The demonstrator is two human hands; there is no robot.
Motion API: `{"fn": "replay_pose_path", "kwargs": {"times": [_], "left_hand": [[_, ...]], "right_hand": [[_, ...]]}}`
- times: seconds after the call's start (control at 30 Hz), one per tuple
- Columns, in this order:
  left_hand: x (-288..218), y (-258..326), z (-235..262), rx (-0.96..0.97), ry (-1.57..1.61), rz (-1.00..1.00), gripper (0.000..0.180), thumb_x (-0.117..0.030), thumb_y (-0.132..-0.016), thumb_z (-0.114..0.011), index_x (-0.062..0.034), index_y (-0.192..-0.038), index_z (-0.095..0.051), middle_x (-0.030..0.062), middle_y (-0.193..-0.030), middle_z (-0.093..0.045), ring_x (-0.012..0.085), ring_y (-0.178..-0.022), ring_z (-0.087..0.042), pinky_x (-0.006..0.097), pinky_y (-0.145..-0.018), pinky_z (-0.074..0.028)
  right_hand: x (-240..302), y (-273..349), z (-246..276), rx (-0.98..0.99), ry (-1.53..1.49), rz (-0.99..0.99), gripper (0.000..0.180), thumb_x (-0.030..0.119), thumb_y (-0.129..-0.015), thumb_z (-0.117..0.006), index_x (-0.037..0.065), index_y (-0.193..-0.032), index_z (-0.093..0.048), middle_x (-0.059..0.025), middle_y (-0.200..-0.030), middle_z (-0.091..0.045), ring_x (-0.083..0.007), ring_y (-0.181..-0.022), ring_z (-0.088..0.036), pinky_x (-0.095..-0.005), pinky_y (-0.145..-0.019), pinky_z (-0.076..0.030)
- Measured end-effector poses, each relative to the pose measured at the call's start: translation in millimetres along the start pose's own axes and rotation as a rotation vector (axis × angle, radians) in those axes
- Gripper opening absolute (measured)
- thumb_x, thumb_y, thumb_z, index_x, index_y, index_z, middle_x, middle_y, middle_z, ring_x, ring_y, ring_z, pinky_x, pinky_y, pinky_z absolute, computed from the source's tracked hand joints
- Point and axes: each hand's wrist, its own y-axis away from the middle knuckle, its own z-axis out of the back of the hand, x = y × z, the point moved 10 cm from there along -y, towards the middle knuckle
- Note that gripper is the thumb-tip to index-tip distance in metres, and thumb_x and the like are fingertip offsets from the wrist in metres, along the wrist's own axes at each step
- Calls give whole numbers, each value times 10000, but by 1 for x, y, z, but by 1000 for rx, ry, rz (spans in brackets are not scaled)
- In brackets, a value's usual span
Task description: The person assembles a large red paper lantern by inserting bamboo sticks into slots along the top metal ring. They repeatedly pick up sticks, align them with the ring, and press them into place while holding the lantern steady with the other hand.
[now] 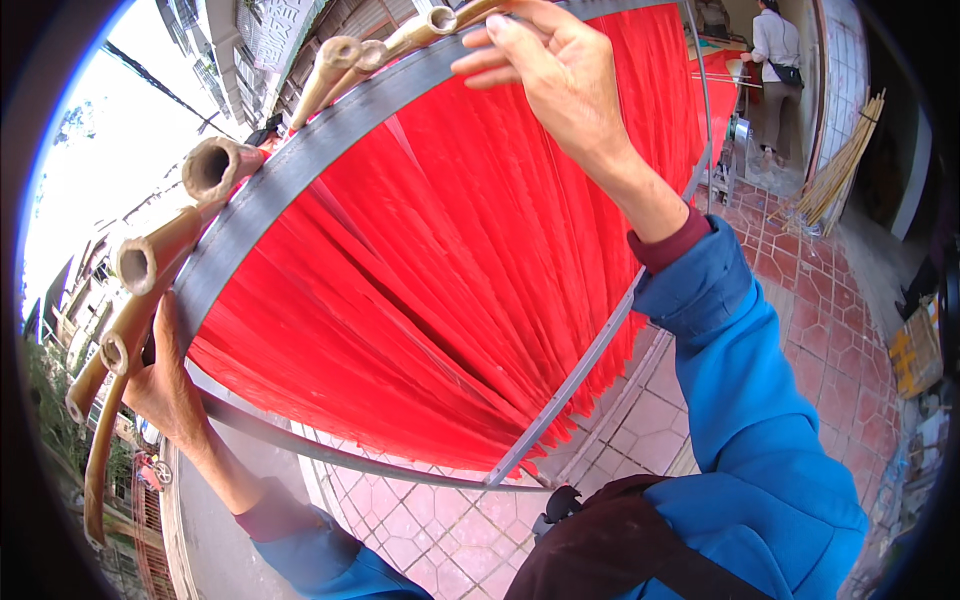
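A sweep of bright red, pleated hanging material [430,260], paper or cloth by its look, fans down below a curved-looking grey metal bar [300,150]. Several bamboo poles lie over this bar with their hollow ends toward me. At the lower left, my left hand [170,390] is closed around a bamboo pole [140,325]; part of its fingers is hidden behind it. High up in the middle, my right hand [560,75] is at the bar, its fingers apart and loosely bent, close to another bamboo pole [420,28]. I see nothing held in it.
Grey metal struts [570,385] cross below the red material. Pinkish paving [440,520] lies underfoot, with a road at the left. Toward the far right, a person [775,60] stands by a doorway, and a bundle of thin sticks [845,165] leans against a wall.
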Motion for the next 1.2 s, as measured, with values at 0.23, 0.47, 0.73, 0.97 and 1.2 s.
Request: {"fn": "replay_pose_path", "kwargs": {"times": [0.23,0.47,0.73,0.97,1.2], "left_hand": [[1,0,5,-26,-92,-15,314,-105,-898,-816,21,-1178,-749,111,-1100,-764,159,-1031,-685,315,-984,-509],[1,0,6,-8,-124,-15,333,-116,-916,-794,30,-1210,-737,122,-1119,-765,152,-1031,-689,322,-975,-509],[4,2,14,-57,-187,10,273,-99,-945,-757,48,-1174,-740,127,-1116,-757,159,-1015,-698,298,-955,-531],[18,1,22,-87,-126,45,336,-100,-939,-765,55,-1232,-711,113,-1172,-754,178,-1067,-689,333,-1000,-506],[1,3,18,-38,-207,0,344,-118,-935,-772,48,-1231,-718,118,-1174,-748,183,-1051,-686,325,-983,-522]], "right_hand": [[2,-12,-13,14,-92,-57,206,113,-1081,-486,-57,-1088,-603,-169,-960,-722,-246,-851,-751,-334,-767,-624],[1,-6,-29,78,-114,-38,216,105,-1086,-485,-72,-1095,-609,-156,-974,-709,-243,-857,-749,-335,-771,-629],[15,2,-19,178,9,157,372,54,-1030,-533,-111,-1363,-544,-203,-990,-739,-252,-874,-769,-326,-770,-635],[3,19,25,80,257,57,416,81,-1063,-506,-50,-1458,-497,-221,-1055,-745,-279,-938,-772,-365,-826,-645],[12,18,22,14,113,44,395,70,-1059,-505,-50,-1433,-467,-175,-1107,-688,-226,-976,-726,-319,-772,-620]]}}
